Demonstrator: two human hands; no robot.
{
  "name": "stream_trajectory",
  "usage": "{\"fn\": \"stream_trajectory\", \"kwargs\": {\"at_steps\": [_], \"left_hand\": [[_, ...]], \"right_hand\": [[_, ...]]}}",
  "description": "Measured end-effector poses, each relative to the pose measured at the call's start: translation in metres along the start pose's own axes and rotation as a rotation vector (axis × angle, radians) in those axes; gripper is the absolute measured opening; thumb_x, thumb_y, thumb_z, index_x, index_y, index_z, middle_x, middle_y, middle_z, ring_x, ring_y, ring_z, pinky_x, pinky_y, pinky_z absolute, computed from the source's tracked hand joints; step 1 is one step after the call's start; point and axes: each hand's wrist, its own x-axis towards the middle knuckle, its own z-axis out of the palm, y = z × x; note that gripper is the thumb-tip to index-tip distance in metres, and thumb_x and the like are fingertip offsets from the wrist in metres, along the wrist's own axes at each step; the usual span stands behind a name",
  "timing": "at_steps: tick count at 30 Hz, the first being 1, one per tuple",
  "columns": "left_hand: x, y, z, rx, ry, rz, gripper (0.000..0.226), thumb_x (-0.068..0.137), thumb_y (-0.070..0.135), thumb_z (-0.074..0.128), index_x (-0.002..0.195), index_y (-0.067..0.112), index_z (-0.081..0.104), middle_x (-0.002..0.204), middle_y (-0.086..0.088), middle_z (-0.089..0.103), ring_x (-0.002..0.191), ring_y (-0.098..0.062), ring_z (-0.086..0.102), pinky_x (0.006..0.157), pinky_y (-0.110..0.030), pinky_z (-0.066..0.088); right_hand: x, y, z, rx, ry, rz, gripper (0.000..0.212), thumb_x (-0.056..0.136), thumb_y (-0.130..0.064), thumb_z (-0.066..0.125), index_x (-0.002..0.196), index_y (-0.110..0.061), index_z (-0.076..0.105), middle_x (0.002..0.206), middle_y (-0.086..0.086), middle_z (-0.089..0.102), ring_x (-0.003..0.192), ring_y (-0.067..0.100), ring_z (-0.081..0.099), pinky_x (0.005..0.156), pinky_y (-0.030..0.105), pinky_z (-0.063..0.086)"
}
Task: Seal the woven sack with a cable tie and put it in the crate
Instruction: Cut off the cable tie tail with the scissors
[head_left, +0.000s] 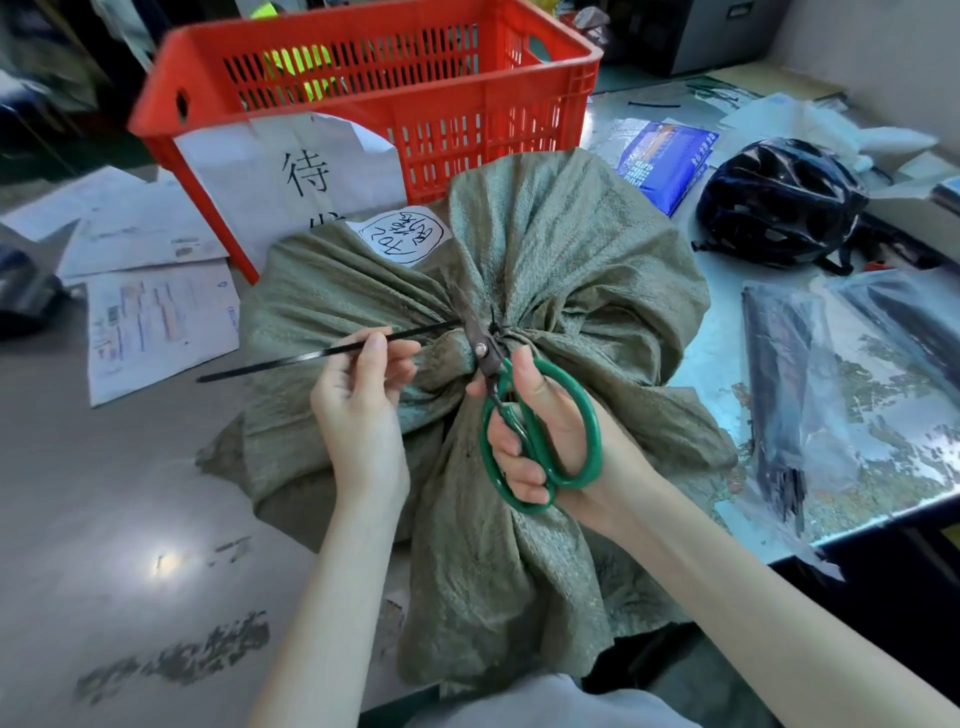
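Note:
A green woven sack (561, 249) lies on the table with its neck gathered at the middle. A black cable tie (296, 359) is cinched round the neck, its long tail sticking out to the left. My left hand (358, 395) pinches that tail. My right hand (545, 431) grips green-handled scissors (524, 415), whose dark blades sit at the tie's base beside the neck. The red plastic crate (441, 104) stands just behind the sack, with a paper sign taped to its front.
Papers (150, 317) lie at the left. At the right are a black helmet (779, 202), a blue packet (665, 161) and a plastic bag of black cable ties (779, 395). The table's right edge drops off near the lower right.

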Motion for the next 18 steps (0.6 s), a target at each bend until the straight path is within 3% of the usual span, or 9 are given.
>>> {"fn": "stream_trajectory", "kwargs": {"at_steps": [3,8,11,14,18], "left_hand": [[-0.002,0.001,-0.003,-0.055,0.070,-0.056,0.024,0.103,0.009,0.044,0.083,0.012,0.056,0.062,0.007,0.068,0.061,-0.007,0.060,0.065,-0.021,0.050],[-0.010,0.003,-0.009,-0.078,0.113,-0.107,0.032,0.105,0.014,0.038,0.075,0.012,0.050,0.065,0.000,0.056,0.061,-0.012,0.052,0.060,-0.022,0.046],[-0.019,0.003,-0.012,0.052,0.028,-0.084,0.036,0.106,0.015,0.037,0.072,0.014,0.049,0.062,0.001,0.055,0.056,-0.011,0.050,0.054,-0.019,0.044],[-0.030,0.006,-0.010,0.244,-0.118,-0.033,0.034,0.106,0.017,0.037,0.075,0.014,0.051,0.057,0.007,0.056,0.047,-0.008,0.046,0.047,-0.020,0.040],[-0.043,0.009,0.001,0.401,-0.337,0.041,0.031,0.105,0.018,0.040,0.078,0.014,0.053,0.056,0.003,0.053,0.042,-0.011,0.044,0.045,-0.020,0.036]], "right_hand": [[-0.007,-0.003,0.000,-0.055,-0.004,-0.026,0.063,0.076,-0.052,0.064,0.113,-0.001,0.053,0.056,0.004,0.042,0.031,0.010,0.032,0.032,0.015,0.028],[-0.022,-0.022,0.004,-0.313,0.049,-0.206,0.027,0.088,-0.010,0.062,0.110,0.003,0.053,0.055,0.008,0.044,0.033,0.014,0.032,0.032,0.020,0.024],[-0.025,-0.032,-0.002,-0.431,0.208,-0.382,0.021,0.086,-0.003,0.062,0.105,-0.003,0.056,0.053,-0.003,0.054,0.033,0.010,0.039,0.031,0.017,0.030],[-0.020,-0.040,-0.022,-0.588,0.441,-0.548,0.025,0.085,-0.002,0.065,0.104,-0.017,0.058,0.064,-0.003,0.061,0.041,0.003,0.046,0.038,0.015,0.036],[-0.013,-0.044,-0.064,-0.794,0.719,-0.643,0.033,0.083,-0.007,0.062,0.105,-0.031,0.057,0.067,0.003,0.060,0.053,0.011,0.048,0.051,0.027,0.037]]}}
